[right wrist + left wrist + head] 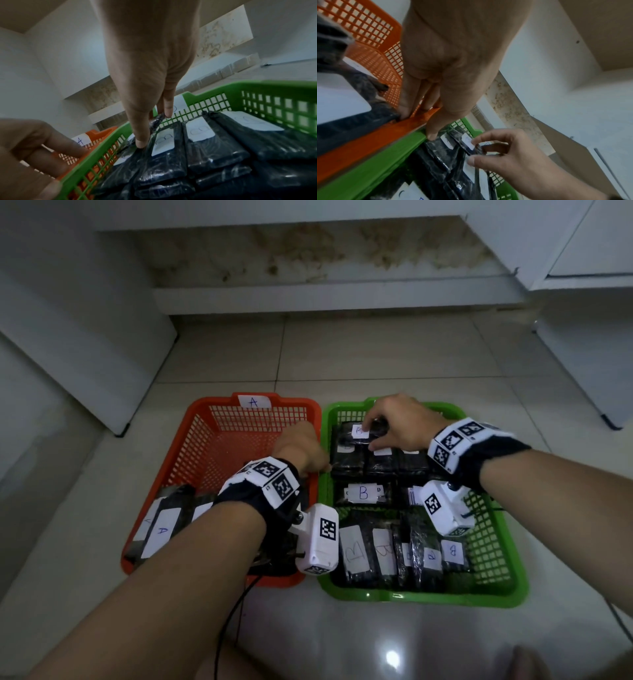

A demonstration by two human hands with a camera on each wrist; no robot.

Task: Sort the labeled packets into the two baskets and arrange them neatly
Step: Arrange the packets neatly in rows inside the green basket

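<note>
The sorting looked close to finished. The green basket (493,594) was nearly full of black packets with white labels marked B, laid in rows: a near row standing side by side, a middle row with a clear B label (363,492), and a far row against the back wall. The orange basket (205,440), tagged A on its far rim, held only a few packets (161,529) at its near end, with the rest of its mesh floor bare. No loose packets showed on the tiled floor (376,354) around the baskets, so what remained seemed to be settling the last packet and squaring up the rows.

The right hand (399,422) was over the far left corner of the green basket, thumb and fingers curled and pinching a black packet (359,431) by its end; in the right wrist view the packet hung from the fingertips (169,112) just above the stacked ones. Its label was white with a blurred letter that could not be read for certain.

The left hand (301,448) lay on the meeting rims of the two baskets, fingers fairly straight, some inside the orange wall and the thumb (433,129) on the green rim, apparently steadying them and holding no packet.

The packets were wrapped in glossy, crinkled film.
</note>
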